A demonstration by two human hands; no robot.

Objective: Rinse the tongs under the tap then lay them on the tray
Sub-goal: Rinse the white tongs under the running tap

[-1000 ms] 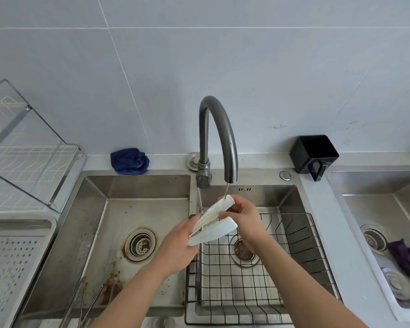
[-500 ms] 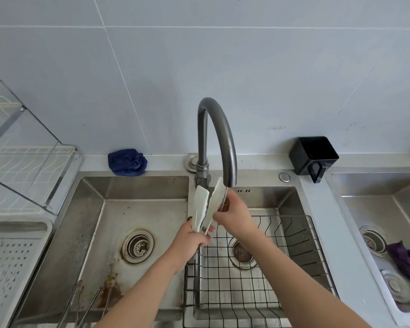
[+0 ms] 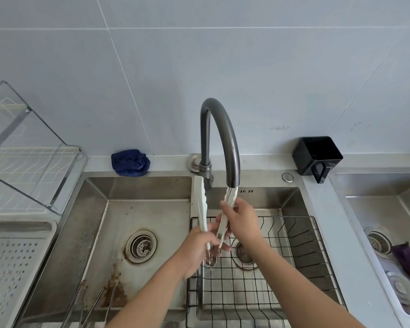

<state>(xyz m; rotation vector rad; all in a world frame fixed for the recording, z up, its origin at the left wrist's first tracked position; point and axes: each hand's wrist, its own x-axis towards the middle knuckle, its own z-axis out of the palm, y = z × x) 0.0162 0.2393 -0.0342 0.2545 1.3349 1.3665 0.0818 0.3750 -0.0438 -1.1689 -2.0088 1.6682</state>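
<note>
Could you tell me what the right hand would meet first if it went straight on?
The right hand points back-left: likely the free arm of the tongs, then the tap; depth is unclear.

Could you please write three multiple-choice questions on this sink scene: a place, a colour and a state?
1. Where is the blue cloth? A. on the floor B. on the counter behind the left basin C. in a bucket
2. What colour are the tongs' tips? A. red B. white C. black
3. How do the tongs' arms stand? A. spread apart B. pressed together C. snapped in two
Answers: 1 B, it lies behind that basin; 2 B, both tips look white; 3 A, a gap parts the tips, one under the tap.
</note>
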